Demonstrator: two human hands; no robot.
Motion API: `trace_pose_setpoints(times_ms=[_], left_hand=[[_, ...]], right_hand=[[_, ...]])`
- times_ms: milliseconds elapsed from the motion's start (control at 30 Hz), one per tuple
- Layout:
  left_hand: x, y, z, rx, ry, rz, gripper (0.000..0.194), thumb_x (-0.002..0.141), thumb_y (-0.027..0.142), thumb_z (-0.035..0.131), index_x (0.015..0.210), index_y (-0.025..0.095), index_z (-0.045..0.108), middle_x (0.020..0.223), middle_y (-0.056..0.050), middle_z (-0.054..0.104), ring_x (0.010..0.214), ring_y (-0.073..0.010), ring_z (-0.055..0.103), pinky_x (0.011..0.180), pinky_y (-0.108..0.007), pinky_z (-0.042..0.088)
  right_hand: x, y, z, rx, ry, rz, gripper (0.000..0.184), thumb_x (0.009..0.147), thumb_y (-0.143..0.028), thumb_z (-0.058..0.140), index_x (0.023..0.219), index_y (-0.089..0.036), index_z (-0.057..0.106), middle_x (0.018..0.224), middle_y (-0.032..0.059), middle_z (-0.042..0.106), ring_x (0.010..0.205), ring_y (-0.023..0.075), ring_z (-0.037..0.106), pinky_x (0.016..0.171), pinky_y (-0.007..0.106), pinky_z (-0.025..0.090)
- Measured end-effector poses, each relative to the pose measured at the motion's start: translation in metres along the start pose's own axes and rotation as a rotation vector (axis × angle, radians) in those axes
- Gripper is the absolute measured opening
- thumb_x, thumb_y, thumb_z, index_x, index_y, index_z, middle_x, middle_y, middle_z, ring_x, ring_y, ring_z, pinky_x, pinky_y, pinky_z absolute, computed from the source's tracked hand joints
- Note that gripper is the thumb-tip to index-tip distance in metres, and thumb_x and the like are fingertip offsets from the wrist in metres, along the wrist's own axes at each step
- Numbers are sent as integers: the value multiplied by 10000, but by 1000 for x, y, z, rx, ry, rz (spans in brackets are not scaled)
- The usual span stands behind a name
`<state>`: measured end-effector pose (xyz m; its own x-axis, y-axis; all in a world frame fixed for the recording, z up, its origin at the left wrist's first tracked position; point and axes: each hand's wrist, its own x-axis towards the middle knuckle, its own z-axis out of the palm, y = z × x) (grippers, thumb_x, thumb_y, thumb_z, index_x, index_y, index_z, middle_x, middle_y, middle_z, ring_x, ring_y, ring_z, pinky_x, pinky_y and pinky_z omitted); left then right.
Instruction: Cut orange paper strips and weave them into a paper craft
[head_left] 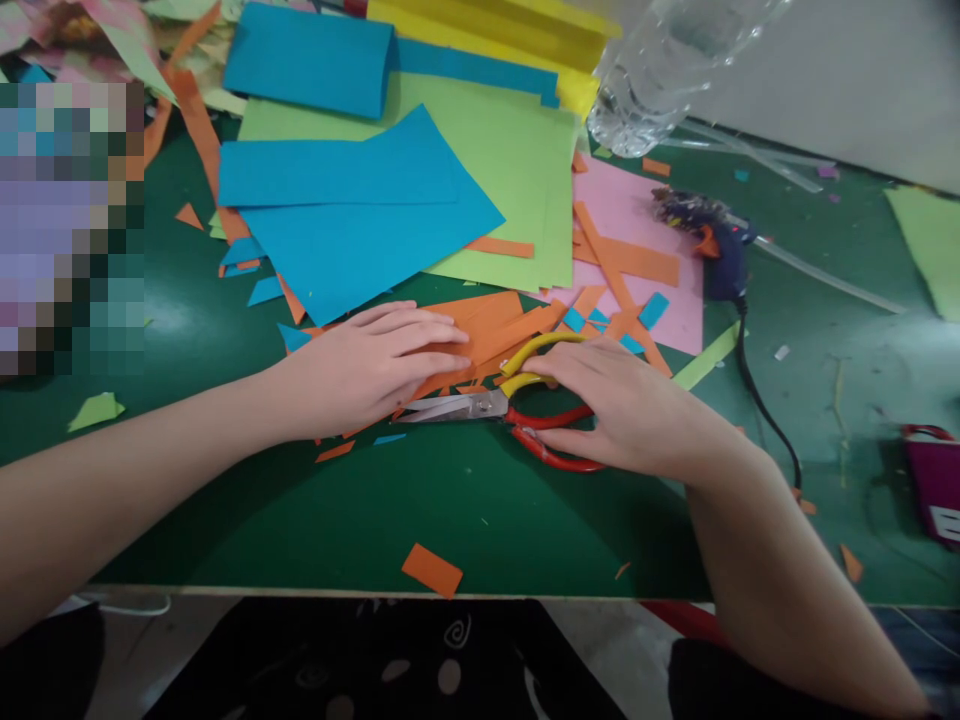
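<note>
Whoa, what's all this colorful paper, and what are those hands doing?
A person's left hand rests on some orange paper, and their right hand holds scissors with yellow and red handles. The blades point toward the left hand. Blue paper lies on green sheets just beyond. A glue gun sits off to the right, and cut scraps are scattered over the green table.

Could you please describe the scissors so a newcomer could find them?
At the green table, find the person's right hand. It holds the scissors, blades pointing left; unlike the paper scraps beside them, they have one red and one yellow handle.
</note>
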<state>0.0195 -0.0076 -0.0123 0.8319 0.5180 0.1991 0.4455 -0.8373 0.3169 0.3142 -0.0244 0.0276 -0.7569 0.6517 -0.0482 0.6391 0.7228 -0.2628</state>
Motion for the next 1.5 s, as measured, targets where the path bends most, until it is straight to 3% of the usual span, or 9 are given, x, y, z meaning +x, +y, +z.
trace_pose_setpoints(times_ms=[1500], left_hand=[[-1, 0, 0, 10, 0, 5, 361, 1026, 172, 366, 1323, 196, 569, 1430, -60, 540, 1360, -214, 448, 1183, -437, 312]], right_hand=[[0, 1, -1, 9, -4, -4, 379, 914, -426, 549, 1184, -168, 613, 1112, 110, 703, 1008, 270, 651, 881, 403, 490]])
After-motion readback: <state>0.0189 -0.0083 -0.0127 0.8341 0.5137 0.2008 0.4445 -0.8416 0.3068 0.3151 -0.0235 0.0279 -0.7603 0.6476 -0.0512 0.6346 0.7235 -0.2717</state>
